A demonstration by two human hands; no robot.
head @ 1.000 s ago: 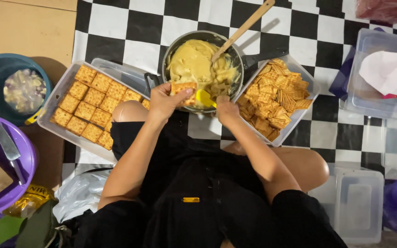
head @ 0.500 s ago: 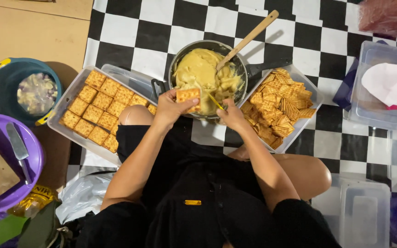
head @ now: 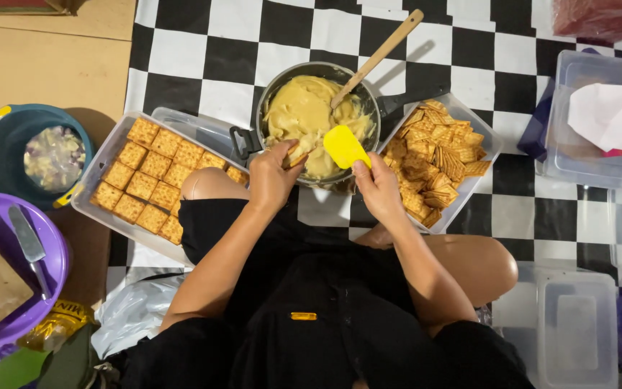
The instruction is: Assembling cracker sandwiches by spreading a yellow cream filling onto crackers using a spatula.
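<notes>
Yellow spatula (head: 345, 146) now lifted clear in the right hand (head: 377, 189), left hand (head: 273, 175) still pinching a cracker (head: 296, 160) over the pan (head: 318, 122) of cream, so spreading looks due.

checkered mat (head: 181, 43) (floor), pan (head: 268, 101), cracker trays (head: 102, 162)
</notes>
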